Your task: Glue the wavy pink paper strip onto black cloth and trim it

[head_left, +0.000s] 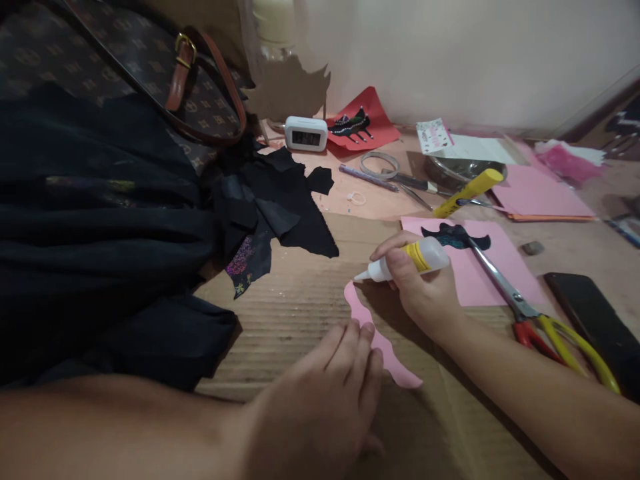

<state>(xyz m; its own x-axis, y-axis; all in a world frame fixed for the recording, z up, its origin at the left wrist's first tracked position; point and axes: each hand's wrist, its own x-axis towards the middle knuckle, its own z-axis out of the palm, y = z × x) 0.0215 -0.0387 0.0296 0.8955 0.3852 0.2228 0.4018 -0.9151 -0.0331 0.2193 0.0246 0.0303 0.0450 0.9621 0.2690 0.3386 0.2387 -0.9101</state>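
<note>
A small white glue bottle (419, 259) with a yellow label is gripped in my right hand (425, 293), tilted so that its nozzle points left. The nozzle tip is at the upper end of a wavy pink paper cutout (393, 360). My left hand (330, 387) lies over the middle of this cutout, fingers stretched out and resting on it against the corrugated cardboard (280, 327). Part of the cutout is hidden beneath those fingers. Beyond my right hand, a black cutout (453, 237) with a similar wavy outline lies on a pink sheet (487, 267), with scissors (520, 300) across them.
Black fabric (110, 233) and scraps (280, 193) cover the left side, near a patterned bag (210, 100). Behind are a digital clock (307, 135), red paper (375, 113), a tape ring (380, 165) and a yellow marker (470, 192). A phone (595, 327) lies right.
</note>
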